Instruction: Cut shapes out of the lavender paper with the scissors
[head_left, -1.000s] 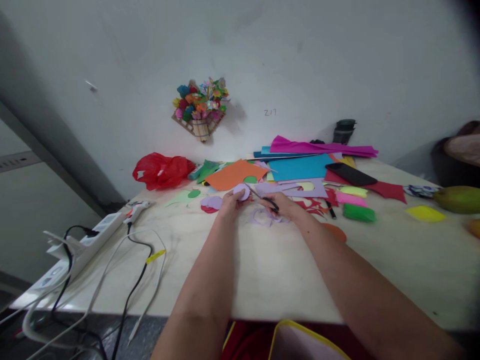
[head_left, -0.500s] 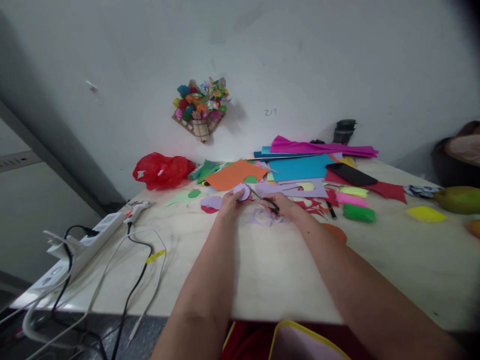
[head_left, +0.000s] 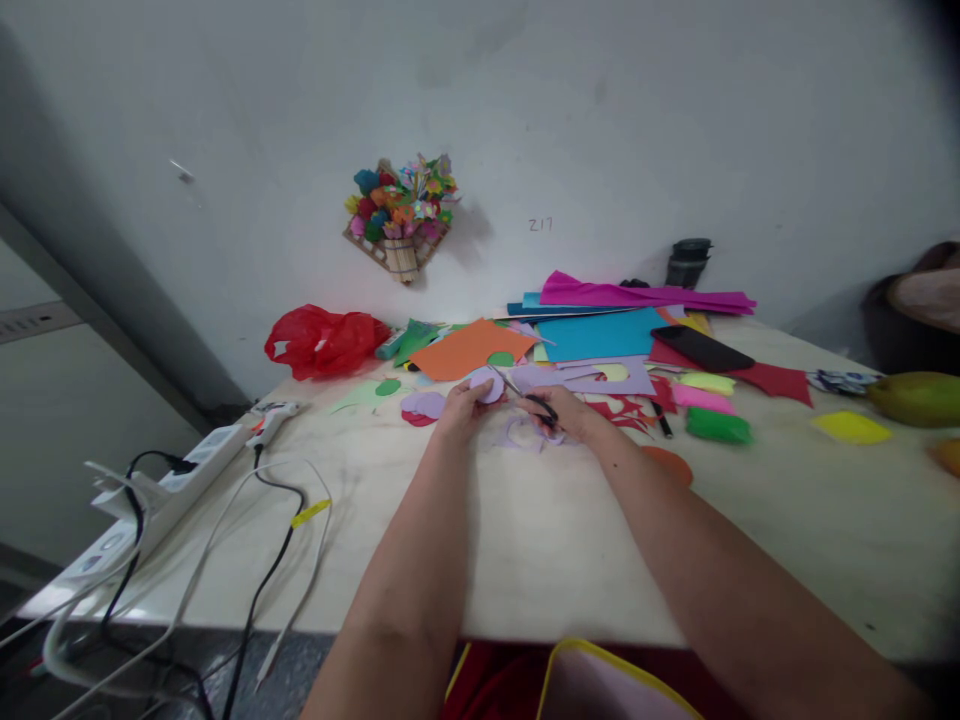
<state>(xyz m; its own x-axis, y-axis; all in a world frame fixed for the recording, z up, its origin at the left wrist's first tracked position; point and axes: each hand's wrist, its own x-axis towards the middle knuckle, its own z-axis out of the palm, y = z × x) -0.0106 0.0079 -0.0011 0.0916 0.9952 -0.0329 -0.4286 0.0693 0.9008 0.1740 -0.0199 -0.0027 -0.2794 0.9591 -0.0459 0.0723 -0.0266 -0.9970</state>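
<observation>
Pinched in my left hand (head_left: 465, 405) is a round lilac disc (head_left: 489, 385), its right edge at the scissor blades. My right hand (head_left: 561, 410) grips a pair of scissors (head_left: 541, 407) with black handles, blades pointing up and left toward the disc. Beneath and between the hands lie curled lilac offcuts (head_left: 525, 435). Just left of my left hand, more lilac discs (head_left: 427, 404) rest on red discs (head_left: 417, 419). A lilac sheet with a round hole (head_left: 637, 378) lies beyond my right hand.
An orange sheet (head_left: 472, 350), a blue sheet (head_left: 600, 335) and a black phone (head_left: 703, 348) lie at the back. A red plastic bag (head_left: 326, 342) sits back left. A power strip (head_left: 165, 500) with cables runs along the left. Coloured packets (head_left: 718, 425) and a mango (head_left: 916, 398) are right.
The lilac disc in my left hand has shifted and turned slightly to the right against the scissor blades. Otherwise both hands keep nearly the same place.
</observation>
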